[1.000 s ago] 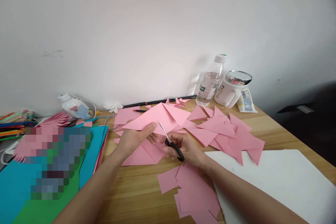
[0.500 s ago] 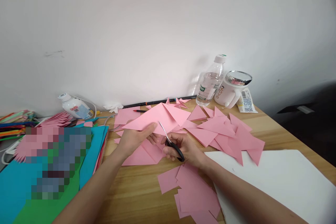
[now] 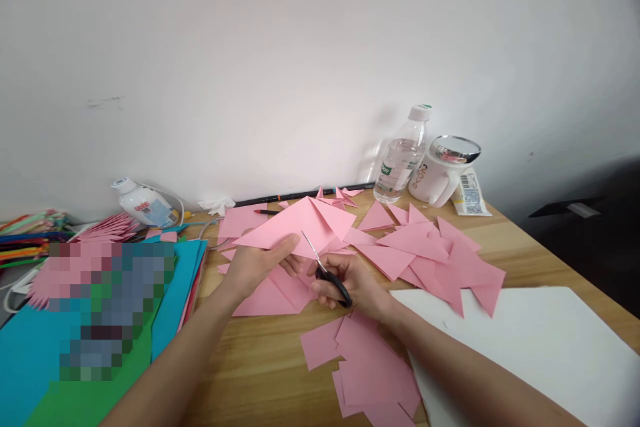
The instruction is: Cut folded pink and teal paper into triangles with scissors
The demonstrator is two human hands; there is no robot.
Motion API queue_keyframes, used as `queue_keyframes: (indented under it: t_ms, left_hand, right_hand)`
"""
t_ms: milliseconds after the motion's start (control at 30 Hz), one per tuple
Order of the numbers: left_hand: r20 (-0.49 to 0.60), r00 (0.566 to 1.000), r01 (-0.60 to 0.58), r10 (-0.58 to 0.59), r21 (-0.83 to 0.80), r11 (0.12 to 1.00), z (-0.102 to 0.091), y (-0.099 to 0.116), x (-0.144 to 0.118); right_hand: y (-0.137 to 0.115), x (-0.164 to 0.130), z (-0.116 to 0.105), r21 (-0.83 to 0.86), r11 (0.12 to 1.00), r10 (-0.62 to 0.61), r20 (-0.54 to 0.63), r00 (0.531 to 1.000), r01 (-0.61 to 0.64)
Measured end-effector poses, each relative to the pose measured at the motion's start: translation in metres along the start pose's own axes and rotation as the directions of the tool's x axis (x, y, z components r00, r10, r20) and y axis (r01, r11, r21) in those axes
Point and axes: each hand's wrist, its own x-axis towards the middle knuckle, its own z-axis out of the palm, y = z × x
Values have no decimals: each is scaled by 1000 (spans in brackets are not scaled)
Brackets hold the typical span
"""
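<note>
My left hand (image 3: 260,263) pinches a folded sheet of pink paper (image 3: 285,227) along its lower edge, thumb on top. The sheet is held up above the table, with a creased flap at its right side. In my right hand (image 3: 345,280) are black-handled scissors (image 3: 330,278), fingers closed round the handles. Their thin blades point up and left, overlapping the lower middle of the pink sheet. Under my hands lies more pink paper (image 3: 273,293), partly hidden by them. Cut pink pieces (image 3: 435,250) are heaped to the right.
Pink rectangles (image 3: 373,367) lie on the wooden table (image 3: 250,373) near me, beside a white board (image 3: 520,347). A water bottle (image 3: 400,160) and a white mug (image 3: 437,177) stand by the wall. Blue sheets (image 3: 175,280) and a white bottle (image 3: 145,205) are at left.
The right flap of the held pink paper has swung slightly inward to the left. Both hands and the scissors stay almost where they were.
</note>
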Motion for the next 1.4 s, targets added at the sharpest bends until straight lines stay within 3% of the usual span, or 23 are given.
queue_keyframes:
  t_ms: [167,367,1400]
  left_hand:
    - [42,999,14,-12,-31,999,2,1,0]
    - [112,994,8,-3,-39,999,5,-8,0]
    - [126,992,17,-15,-15,1000,8,1,-3]
  right_hand:
    - [2,0,-1,64,997,35,6,999,-35]
    - [-2,1,-1,70,997,-18,10,1000,17]
    - [-1,2,2,158,985,-65,-38,997,70]
